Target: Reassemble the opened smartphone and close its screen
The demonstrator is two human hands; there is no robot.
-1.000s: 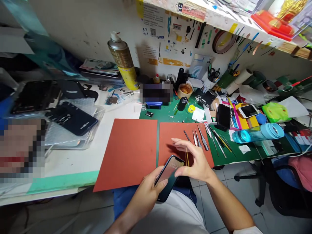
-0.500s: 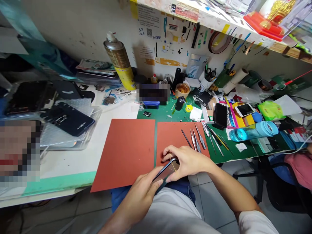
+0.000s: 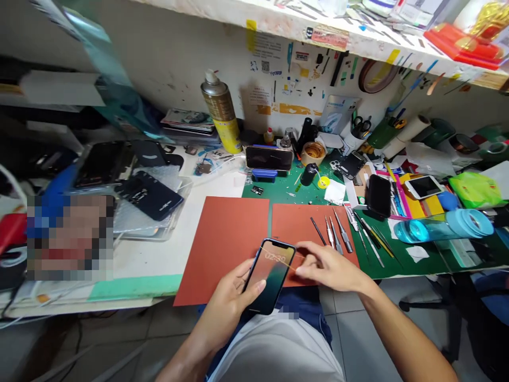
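A smartphone (image 3: 271, 284) with its screen lit and a clock reading 02:39 rests in my left hand (image 3: 228, 300). The fingers wrap its left edge and the thumb lies on the glass. Across the upper screen runs a thin yellow rubber band (image 3: 287, 265), stretched out past the phone's right edge. My right hand (image 3: 332, 268) is closed in a pinch on the band, just right of the phone. Behind the hands lie two reddish-brown mats (image 3: 226, 239). Tweezers and thin metal tools (image 3: 331, 231) lie on the right mat's far side.
Phone parts on bubble wrap (image 3: 153, 193) sit at the left. At the back stand a spray can (image 3: 222, 114), a propped phone (image 3: 268, 158) and a tape roll (image 3: 313, 153). A blue bottle (image 3: 445, 227) lies at the right, and a shelf (image 3: 278, 29) overhangs the bench.
The phone has turned its screen towards me and its display now shows lit. My right hand has moved off the phone's top to its right, drawing the rubber band outward. The view has shifted left.
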